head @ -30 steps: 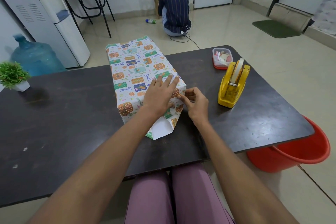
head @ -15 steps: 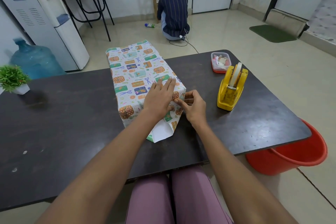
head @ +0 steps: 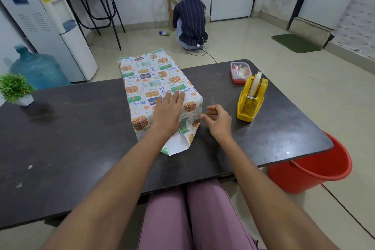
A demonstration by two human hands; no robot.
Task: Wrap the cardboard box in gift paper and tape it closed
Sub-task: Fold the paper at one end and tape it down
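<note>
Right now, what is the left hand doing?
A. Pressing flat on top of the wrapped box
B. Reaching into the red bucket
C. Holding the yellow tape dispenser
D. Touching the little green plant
A: the left hand lies flat, fingers straight, on the gift paper on top of the wrapped box, away from the yellow tape dispenser.

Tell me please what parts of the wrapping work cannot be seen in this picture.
Head view only:
- Cardboard box: fully covered by the gift paper.
- Seam under the left hand: hidden by the palm.
- Tape on the paper: too small to tell; whether the right hand holds any is unclear.
- Far end of the paper: faces away.
</note>
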